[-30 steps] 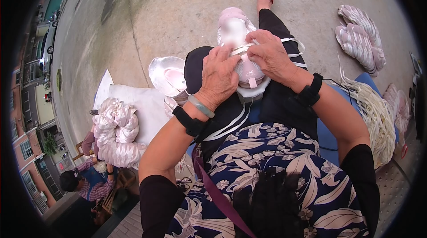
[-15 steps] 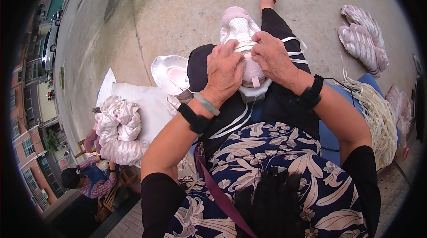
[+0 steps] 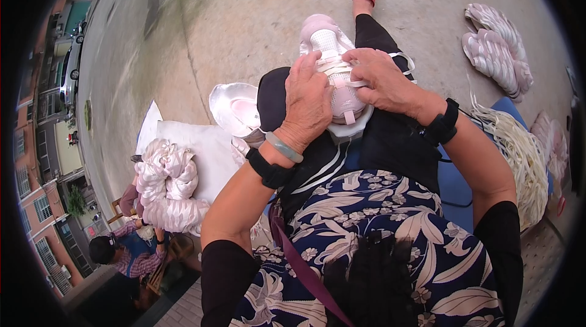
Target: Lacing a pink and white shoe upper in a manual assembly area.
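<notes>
Working over the lap, the bare left hand and bare right hand lie either side of a pale pink and white mesh shoe upper, its rounded toe pointing away from the body and a small pink tab at the near end. The right hand's thumb and fingers are clamped on a flat white fabric lace that crosses the upper; the left hand's fingers are bent against the upper's left edge, though I cannot tell whether they grip anything. The lace zigzags in the gap between the two hands.

A pale, smooth bangle circles the left wrist, and each wrist wears a black band. Beneath the upper are black-trousered legs. Just beside the left knee sits a white, bowl-shaped upper with pink lining; past it, a plump bundle of pink and white uppers rests by a white sheet. To the right hangs a thick hank of cream laces. Farther out, nested pink and white uppers lie on the concrete floor.
</notes>
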Demonstrator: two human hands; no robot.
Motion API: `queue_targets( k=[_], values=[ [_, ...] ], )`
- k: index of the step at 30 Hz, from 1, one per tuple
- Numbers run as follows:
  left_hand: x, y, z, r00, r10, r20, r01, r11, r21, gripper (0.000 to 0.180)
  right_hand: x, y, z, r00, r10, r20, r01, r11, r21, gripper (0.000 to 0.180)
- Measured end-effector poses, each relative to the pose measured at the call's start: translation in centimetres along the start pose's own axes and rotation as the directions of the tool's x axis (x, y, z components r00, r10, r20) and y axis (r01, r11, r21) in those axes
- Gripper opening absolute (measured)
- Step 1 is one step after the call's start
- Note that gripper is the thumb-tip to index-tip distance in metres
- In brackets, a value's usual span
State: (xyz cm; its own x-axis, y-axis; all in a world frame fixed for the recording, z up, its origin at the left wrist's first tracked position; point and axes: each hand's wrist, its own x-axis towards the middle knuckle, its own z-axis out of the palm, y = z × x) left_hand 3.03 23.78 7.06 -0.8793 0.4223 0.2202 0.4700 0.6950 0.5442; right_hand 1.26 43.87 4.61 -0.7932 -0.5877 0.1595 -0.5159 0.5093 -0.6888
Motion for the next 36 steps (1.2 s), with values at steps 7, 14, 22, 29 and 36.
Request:
queue_targets(
  k=[7,14,22,29,36],
  values=[
    [-4.8,-5.2,-8.4,0.983,-0.086,-0.163,0.133,0.944,0.300,0.005,-1.7,0.8,-0.1,0.924,-0.029,-0.381,-0.012,0.994,-0.106,0.018],
    [-14.8,-14.0,-14.4,0.881,-0.393,-0.265,0.463,0.599,0.653,0.008,-0.4,-0.2,0.5,0.922,-0.091,-0.377,0.068,0.995,-0.073,0.021],
    [-5.1,-5.4,-7.4,0.995,-0.094,-0.040,0.102,0.946,0.308,0.028,0.7,-0.5,0.2,0.931,-0.023,-0.365,-0.012,0.995,-0.094,0.017],
    [-1.5,-2.8,-3.5,0.991,0.069,0.111,-0.091,0.974,0.207,0.022,2.0,-1.0,0.1,0.937,0.285,-0.203,-0.146,0.846,0.514,0.013],
    [-2.1,-3.6,-3.8,0.988,0.117,0.097,-0.137,0.965,0.225,0.013,2.7,1.0,-1.1,0.982,0.172,0.083,-0.191,0.883,0.430,0.016]
  ],
)
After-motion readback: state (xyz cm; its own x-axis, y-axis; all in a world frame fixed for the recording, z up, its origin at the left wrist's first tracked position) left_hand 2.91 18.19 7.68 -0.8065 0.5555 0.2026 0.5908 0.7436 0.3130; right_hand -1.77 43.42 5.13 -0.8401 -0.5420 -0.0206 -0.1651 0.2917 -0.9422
